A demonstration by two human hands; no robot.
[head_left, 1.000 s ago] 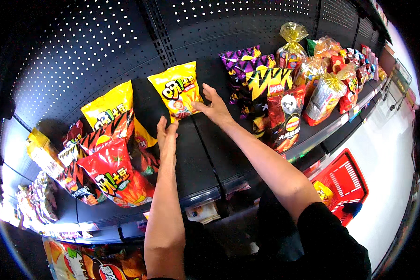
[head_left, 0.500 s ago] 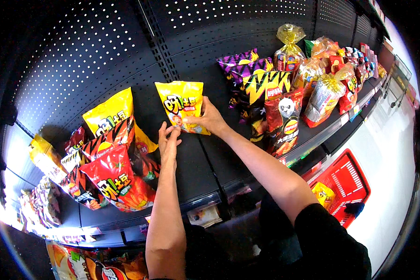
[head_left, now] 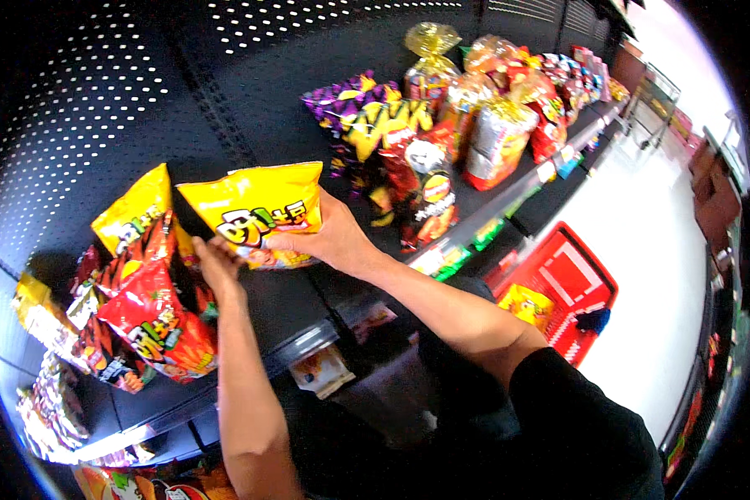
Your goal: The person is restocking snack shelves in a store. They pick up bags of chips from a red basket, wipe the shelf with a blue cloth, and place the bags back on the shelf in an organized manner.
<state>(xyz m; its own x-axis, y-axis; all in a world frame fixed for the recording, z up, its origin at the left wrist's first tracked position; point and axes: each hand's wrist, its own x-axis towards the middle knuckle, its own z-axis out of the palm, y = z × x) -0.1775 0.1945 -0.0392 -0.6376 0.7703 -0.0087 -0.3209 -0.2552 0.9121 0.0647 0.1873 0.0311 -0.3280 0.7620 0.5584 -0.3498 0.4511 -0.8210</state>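
Note:
Gripped at its right side by my right hand [head_left: 335,237] is a yellow chip bag [head_left: 262,200] with a cartoon figure, raised above the dark shelf. The thumb lies across the front; the other fingers are mostly hidden behind the bag. My left hand [head_left: 221,265] is at the bag's lower left corner, its slightly blurred fingers apart and not closed round it. Left of that hand stand a red chip bag [head_left: 162,321], an orange and black striped chip bag [head_left: 146,250] and another yellow chip bag [head_left: 133,208].
Right along the shelf are a black and red chip bag [head_left: 429,187], a purple chip bag [head_left: 342,100] and several gold-tied clear bags [head_left: 500,137]. A red shopping basket [head_left: 579,279] with a yellow packet [head_left: 527,306] sits below right. A perforated back panel [head_left: 100,108] rises behind.
My view has swung right, so the shelf goods appear farther left. The held chip bag has tilted and looks wider and nearer. My left hand has shifted to its lower left corner.

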